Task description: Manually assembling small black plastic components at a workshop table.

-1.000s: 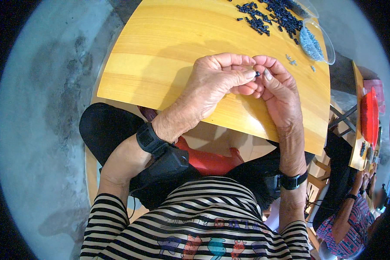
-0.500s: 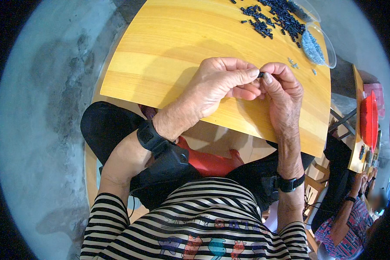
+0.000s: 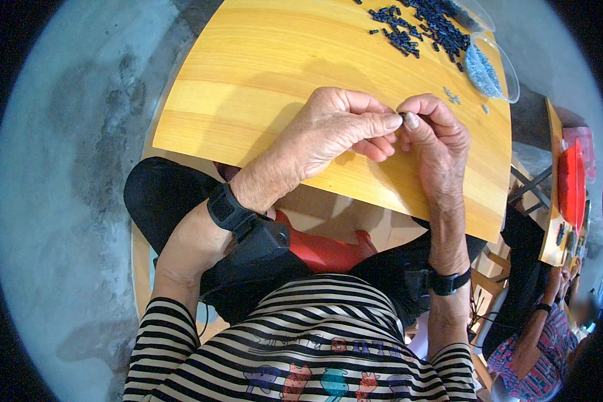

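Above the near part of the wooden table [image 3: 248, 74], my two hands meet at the fingertips. My left hand [image 3: 335, 130] pinches a small black piece [image 3: 403, 116] from the left, thumb against fingers. From the other side, my right hand [image 3: 441, 144] closes its thumb and index finger on the same piece. Most of it is covered by the fingertips, so its exact kind does not show. Past the hands lie a few small silvery pieces [image 3: 452, 98], perhaps screws.
A heap of small black cylindrical parts [image 3: 442, 30] spreads over the far right of the table. Beside it, a clear tub [image 3: 482, 70] holds many silvery pieces. Another clear tub [image 3: 472, 15] stands behind. At right, another person [image 3: 536, 342] sits by a table with a red basin [image 3: 571, 184].
My left hand has shifted very slightly, and its lower fingers have drawn apart from the right hand. Less of the black piece shows between the fingertips.
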`<state>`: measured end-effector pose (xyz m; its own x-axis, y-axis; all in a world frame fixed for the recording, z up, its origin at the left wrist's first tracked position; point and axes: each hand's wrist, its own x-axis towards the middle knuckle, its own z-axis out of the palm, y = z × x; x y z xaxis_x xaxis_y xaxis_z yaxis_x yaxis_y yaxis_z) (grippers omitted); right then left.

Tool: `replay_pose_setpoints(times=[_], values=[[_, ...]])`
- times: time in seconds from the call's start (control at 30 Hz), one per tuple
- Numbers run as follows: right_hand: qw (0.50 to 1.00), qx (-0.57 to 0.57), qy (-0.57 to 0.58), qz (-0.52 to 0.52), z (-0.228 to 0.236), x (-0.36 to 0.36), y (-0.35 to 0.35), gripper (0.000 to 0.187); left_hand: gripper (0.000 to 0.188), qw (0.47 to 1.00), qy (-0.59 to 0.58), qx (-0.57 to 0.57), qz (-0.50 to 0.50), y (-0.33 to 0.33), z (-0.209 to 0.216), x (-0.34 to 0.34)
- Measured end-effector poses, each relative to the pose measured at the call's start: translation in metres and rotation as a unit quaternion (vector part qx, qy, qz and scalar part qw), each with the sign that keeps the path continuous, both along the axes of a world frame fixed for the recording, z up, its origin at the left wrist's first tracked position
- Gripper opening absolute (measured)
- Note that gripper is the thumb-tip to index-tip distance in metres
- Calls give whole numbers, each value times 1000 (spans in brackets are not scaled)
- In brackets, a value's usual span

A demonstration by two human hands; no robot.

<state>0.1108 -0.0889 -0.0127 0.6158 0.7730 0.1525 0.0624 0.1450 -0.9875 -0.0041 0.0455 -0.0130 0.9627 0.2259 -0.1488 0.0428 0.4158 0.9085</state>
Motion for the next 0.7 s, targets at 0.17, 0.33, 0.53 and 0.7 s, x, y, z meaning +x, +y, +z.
replay_pose_setpoints(times=[0.17,0.33,0.53,0.7], values=[[999,23,28,-29,4,-4,0,12,26,1000,4,-7,18,-1,2,-1],[998,19,-41,-48,5,-6,-3,10,24,1000,-3,-17,25,-1,2,-2],[975,14,-208,-84,2,-7,-2,9,22,999,-15,-20,32,-3,-1,0],[944,10,-311,-106,3,-9,-1,12,21,998,-47,-8,47,-6,-6,1]])
